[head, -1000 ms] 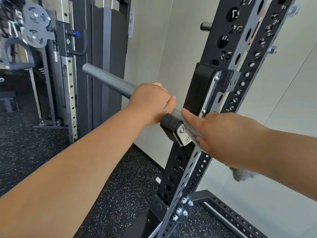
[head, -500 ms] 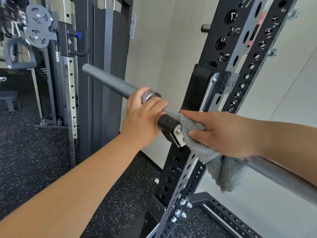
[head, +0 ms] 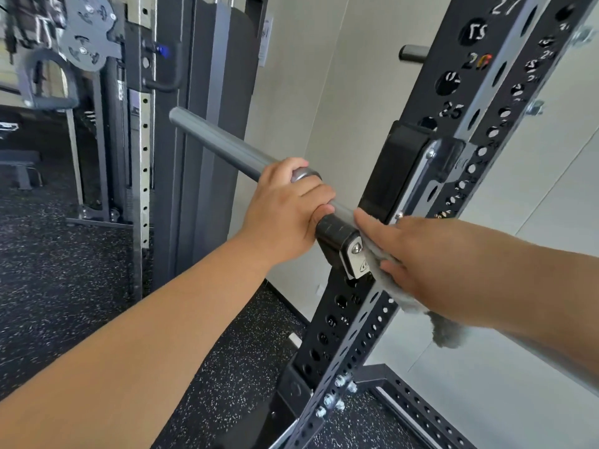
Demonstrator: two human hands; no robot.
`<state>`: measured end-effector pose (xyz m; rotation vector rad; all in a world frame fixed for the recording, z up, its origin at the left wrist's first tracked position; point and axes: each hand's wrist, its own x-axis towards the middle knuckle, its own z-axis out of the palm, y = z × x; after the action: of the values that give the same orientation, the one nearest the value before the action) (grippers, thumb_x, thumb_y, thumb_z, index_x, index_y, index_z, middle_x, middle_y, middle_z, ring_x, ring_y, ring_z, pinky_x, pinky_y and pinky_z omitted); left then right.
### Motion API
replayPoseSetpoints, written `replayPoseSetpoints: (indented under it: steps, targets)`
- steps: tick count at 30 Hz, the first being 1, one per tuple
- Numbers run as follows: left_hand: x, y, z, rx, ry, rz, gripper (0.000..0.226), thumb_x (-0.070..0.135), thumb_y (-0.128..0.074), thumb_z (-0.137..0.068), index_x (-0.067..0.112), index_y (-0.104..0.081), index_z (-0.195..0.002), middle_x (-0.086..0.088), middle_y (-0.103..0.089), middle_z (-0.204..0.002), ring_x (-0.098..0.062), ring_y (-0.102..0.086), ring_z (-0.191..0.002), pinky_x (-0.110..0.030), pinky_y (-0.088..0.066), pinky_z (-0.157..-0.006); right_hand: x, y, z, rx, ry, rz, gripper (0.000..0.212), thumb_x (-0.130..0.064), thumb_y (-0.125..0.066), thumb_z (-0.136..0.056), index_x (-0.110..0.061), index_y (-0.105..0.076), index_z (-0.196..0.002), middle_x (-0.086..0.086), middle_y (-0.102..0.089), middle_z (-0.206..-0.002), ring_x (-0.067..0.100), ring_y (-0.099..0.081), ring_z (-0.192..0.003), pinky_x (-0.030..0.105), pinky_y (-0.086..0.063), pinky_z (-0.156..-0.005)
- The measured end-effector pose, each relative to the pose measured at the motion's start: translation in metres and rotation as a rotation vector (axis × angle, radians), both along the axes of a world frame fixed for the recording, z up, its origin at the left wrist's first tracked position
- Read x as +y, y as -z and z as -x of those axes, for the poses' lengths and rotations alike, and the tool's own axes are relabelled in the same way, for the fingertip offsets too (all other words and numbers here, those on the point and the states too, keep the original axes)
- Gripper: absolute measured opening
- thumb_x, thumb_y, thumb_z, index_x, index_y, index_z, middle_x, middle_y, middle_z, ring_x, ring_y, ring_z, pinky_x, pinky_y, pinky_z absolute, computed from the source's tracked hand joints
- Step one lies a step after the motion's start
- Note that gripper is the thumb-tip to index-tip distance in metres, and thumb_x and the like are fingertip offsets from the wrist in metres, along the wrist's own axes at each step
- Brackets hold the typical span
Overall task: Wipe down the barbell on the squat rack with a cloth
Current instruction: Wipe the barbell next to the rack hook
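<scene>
- A single wide-angle view, worn on the head, faces forward and down along both arms.
- It sits close: the left hand point(head: 285, 212), right hand point(head: 421, 257) and barbell point(head: 220, 142) fill the middle, speckled floor point(head: 64, 286) below.

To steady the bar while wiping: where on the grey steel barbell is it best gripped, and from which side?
Grip the grey steel barbell from above at its collar, outside the black J-hook, as the left hand does: the round bar lies bare there, while the right hand covers the inner side with the grey cloth.
</scene>
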<state>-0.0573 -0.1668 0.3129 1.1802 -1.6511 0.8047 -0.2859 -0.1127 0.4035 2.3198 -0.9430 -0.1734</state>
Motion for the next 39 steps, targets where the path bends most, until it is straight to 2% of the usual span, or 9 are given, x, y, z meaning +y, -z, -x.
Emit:
replayPoseSetpoints:
  steps: [2, 6, 13, 21, 25, 28, 32, 36, 39]
  targets:
    - [-0.001, 0.0, 0.0, 0.018, 0.011, 0.011, 0.051, 0.039, -0.026, -0.108, 0.019, -0.072, -0.098, 0.009, -0.071, -0.1, -0.036, -0.053, -0.123, -0.047, -0.038, -0.1, -0.001, -0.003, 0.002, -0.045, -0.021, -0.053, 0.078, -0.035, -0.042, -0.094, -0.03, 0.01, -0.153, -0.004, -0.058, -0.083, 0.018, -0.061, -0.07, 0.037, -0.056, -0.072]
    - [-0.003, 0.001, -0.001, 0.032, 0.013, 0.011, 0.046, 0.037, -0.032, -0.108, 0.018, -0.073, -0.099, 0.009, -0.071, -0.101, -0.037, -0.052, -0.124, -0.048, -0.037, -0.102, -0.011, -0.01, -0.016, -0.23, -0.114, -0.18, 0.048, -0.033, -0.031, -0.103, -0.022, -0.037, -0.149, 0.003, -0.061, -0.082, 0.024, -0.059, -0.068, 0.038, -0.05, -0.065]
    - [0.001, 0.0, 0.0, 0.032, 0.033, -0.006, 0.045, 0.035, -0.031, -0.108, 0.017, -0.071, -0.099, 0.008, -0.07, -0.101, -0.036, -0.05, -0.125, -0.049, -0.038, -0.103, 0.013, -0.007, 0.009, -0.164, 0.011, -0.102, 0.059, -0.048, -0.013, -0.094, -0.023, -0.05, -0.134, 0.005, -0.064, -0.082, 0.026, -0.06, -0.067, 0.043, -0.053, -0.064]
    - [0.005, -0.002, -0.001, 0.006, 0.024, -0.051, 0.033, 0.029, -0.04, -0.104, 0.017, -0.071, -0.101, 0.008, -0.071, -0.102, -0.035, -0.05, -0.126, -0.05, -0.039, -0.102, 0.006, -0.001, -0.007, -0.262, -0.006, -0.096, 0.045, -0.035, -0.038, -0.1, -0.026, -0.036, -0.144, -0.001, -0.056, -0.08, 0.022, -0.059, -0.066, 0.044, -0.056, -0.063]
    - [0.009, -0.002, 0.002, 0.038, 0.028, -0.074, 0.036, 0.031, -0.037, -0.106, 0.018, -0.07, -0.101, 0.009, -0.07, -0.103, -0.035, -0.048, -0.128, -0.049, -0.039, -0.105, 0.007, 0.009, 0.003, -0.083, 0.125, 0.05, 0.097, -0.029, -0.056, -0.092, -0.038, 0.02, -0.151, -0.006, -0.044, -0.078, 0.018, -0.058, -0.06, 0.038, -0.058, -0.054]
    - [0.014, 0.0, 0.005, 0.105, 0.08, -0.112, 0.032, 0.03, -0.04, -0.106, 0.02, -0.07, -0.107, 0.01, -0.07, -0.111, -0.032, -0.043, -0.136, -0.047, -0.038, -0.108, -0.001, 0.015, 0.003, -0.086, 0.048, 0.108, 0.099, -0.025, -0.057, -0.091, -0.034, 0.021, -0.151, -0.005, -0.049, -0.073, 0.016, -0.058, -0.055, 0.038, -0.058, -0.053]
    - [0.022, 0.01, -0.001, 0.069, 0.131, -0.146, 0.044, 0.026, -0.039, -0.101, 0.02, -0.062, -0.138, 0.007, -0.058, -0.144, -0.031, -0.026, -0.152, -0.047, -0.028, -0.123, -0.009, -0.01, 0.01, -0.274, 0.109, -0.355, 0.071, -0.046, -0.05, -0.096, -0.058, -0.004, -0.149, -0.003, -0.066, -0.075, 0.018, -0.065, -0.062, 0.038, -0.06, -0.062]
    - [0.026, 0.023, 0.004, 0.043, 0.064, -0.195, 0.059, 0.021, -0.051, -0.092, 0.019, -0.048, -0.151, 0.007, -0.046, -0.156, -0.037, -0.01, -0.157, -0.051, -0.021, -0.127, -0.013, -0.025, 0.012, -0.593, 0.143, -0.903, 0.059, -0.052, -0.063, -0.089, -0.073, -0.031, -0.134, 0.017, -0.074, -0.093, 0.051, -0.062, -0.079, 0.064, -0.053, -0.077]
    - [0.025, 0.017, 0.004, 0.078, 0.044, -0.189, 0.051, 0.022, -0.039, -0.092, 0.022, -0.058, -0.139, 0.009, -0.055, -0.143, -0.037, -0.019, -0.154, -0.053, -0.028, -0.123, -0.004, -0.021, 0.014, -0.49, 0.096, -0.71, 0.056, -0.047, -0.054, -0.097, -0.067, -0.023, -0.139, -0.009, -0.067, -0.067, 0.014, -0.058, -0.052, 0.028, -0.051, -0.056]
